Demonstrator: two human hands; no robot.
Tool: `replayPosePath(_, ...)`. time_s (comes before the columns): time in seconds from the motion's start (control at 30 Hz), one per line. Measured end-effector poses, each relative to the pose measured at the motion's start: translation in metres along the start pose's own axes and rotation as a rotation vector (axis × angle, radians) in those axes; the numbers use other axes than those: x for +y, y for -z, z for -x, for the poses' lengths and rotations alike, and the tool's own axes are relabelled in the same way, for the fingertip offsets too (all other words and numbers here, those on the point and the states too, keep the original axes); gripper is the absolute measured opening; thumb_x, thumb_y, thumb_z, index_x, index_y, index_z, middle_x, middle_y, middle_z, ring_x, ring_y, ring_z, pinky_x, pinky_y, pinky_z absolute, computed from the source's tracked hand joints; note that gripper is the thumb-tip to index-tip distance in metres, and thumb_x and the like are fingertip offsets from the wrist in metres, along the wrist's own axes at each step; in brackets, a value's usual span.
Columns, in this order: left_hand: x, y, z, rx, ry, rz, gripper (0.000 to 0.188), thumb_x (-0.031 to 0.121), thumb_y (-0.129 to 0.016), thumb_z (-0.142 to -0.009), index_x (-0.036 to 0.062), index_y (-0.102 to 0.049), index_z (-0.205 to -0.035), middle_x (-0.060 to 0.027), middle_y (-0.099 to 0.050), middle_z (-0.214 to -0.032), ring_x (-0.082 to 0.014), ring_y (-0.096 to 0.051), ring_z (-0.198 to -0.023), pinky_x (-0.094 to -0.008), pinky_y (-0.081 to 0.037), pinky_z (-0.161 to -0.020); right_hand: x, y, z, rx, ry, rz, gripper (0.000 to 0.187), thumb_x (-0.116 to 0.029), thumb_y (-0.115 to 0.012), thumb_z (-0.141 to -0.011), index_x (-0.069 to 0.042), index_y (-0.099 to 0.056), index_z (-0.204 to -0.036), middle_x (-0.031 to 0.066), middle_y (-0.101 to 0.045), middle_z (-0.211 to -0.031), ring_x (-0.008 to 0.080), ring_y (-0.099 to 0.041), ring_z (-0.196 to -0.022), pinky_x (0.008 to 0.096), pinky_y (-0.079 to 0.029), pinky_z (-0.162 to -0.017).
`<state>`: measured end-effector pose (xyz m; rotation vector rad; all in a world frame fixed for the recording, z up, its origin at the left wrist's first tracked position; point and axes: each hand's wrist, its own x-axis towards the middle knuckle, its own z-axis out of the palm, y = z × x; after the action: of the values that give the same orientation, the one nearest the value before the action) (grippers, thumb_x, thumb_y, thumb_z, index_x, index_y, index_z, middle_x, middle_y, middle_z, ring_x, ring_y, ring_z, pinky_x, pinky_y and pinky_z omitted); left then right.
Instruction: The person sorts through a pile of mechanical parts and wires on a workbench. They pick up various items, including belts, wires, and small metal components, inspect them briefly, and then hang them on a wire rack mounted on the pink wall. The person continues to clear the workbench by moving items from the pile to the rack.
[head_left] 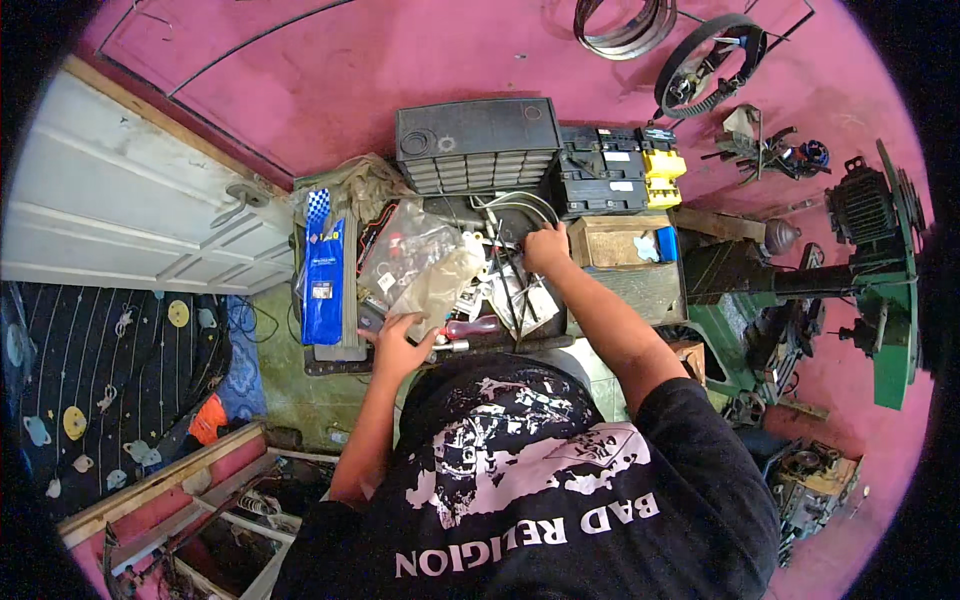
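Note:
My left hand (398, 346) rests at the near edge of the cluttered bench, fingers spread, by the lower end of a clear plastic bag (398, 262). Just right of it lie a screwdriver with a dark red, see-through handle (473, 327) and a metal socket tool (449, 346). Farther back, my right hand (546, 248) is closed, its fingers bent down among thin dark cables (514, 290); whatever it grips is hidden beneath it. Pale grey hoses (520, 203) curve behind that hand. White papers (535, 306) lie under the cables.
A dark drawer cabinet (478, 131) stands at the back, beside black batteries (605, 172) and a yellow one (662, 178). A wooden box (612, 243) sits right of my right hand. A long blue package (322, 268) lies at the left. Green machinery (893, 340) stands far right.

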<state>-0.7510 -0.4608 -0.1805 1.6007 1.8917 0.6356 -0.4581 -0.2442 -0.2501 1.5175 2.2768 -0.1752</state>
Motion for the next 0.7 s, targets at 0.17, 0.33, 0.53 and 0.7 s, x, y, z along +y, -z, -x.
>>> replayPosePath(0.17, -0.013, -0.003, 0.005, -0.063, 0.004, 0.252, 0.03, 0.031, -0.079, -0.081, 0.0097, -0.075, -0.103, -0.0091, -0.072, -0.091, -0.0265, -0.064, -0.096, -0.0543, -0.037, -0.1, -0.008, -0.002, 0.003, 0.01, -0.031, 0.013, 0.024, -0.023, -0.058, -0.09, -0.014, -0.079, -0.099, 0.0087, -0.076, -0.107, 0.0269, -0.061, -0.121, 0.0527, -0.033, -0.109)
replayPosePath(0.33, 0.027, 0.0, 0.003, 0.031, -0.099, 0.012, 0.026, 0.028, -0.076, -0.084, 0.0095, -0.075, -0.103, -0.0091, -0.071, -0.088, -0.0284, -0.063, -0.089, -0.0455, -0.041, -0.084, -0.013, -0.01, 0.01, 0.067, 0.018, 0.012, 0.026, -0.021, -0.054, -0.093, -0.015, -0.079, -0.097, 0.0069, -0.077, -0.104, 0.0252, -0.061, -0.117, 0.0552, -0.029, -0.11)
replayPosePath(0.53, 0.032, -0.037, 0.006, 0.109, -0.108, -0.003, 0.023, 0.033, -0.073, -0.087, 0.0131, -0.075, -0.099, -0.0052, -0.071, -0.09, -0.0285, -0.063, -0.092, -0.0477, -0.035, -0.085, -0.006, -0.024, 0.015, 0.125, 0.141, 0.072, 0.028, -0.021, -0.052, -0.094, -0.016, -0.079, -0.096, 0.0055, -0.074, -0.109, 0.0253, -0.059, -0.115, 0.0554, -0.031, -0.103)
replayPosePath(0.7, 0.066, -0.048, 0.012, 0.084, -0.058, -0.095, 0.021, 0.034, -0.072, -0.088, 0.0146, -0.075, -0.095, -0.0042, -0.071, -0.09, -0.0282, -0.063, -0.093, -0.0523, -0.033, -0.09, 0.002, -0.028, 0.009, 0.089, 0.313, 0.098, 0.031, -0.023, -0.051, -0.094, -0.011, -0.078, -0.1, 0.0087, -0.073, -0.114, 0.0282, -0.058, -0.12, 0.0571, -0.027, -0.111)
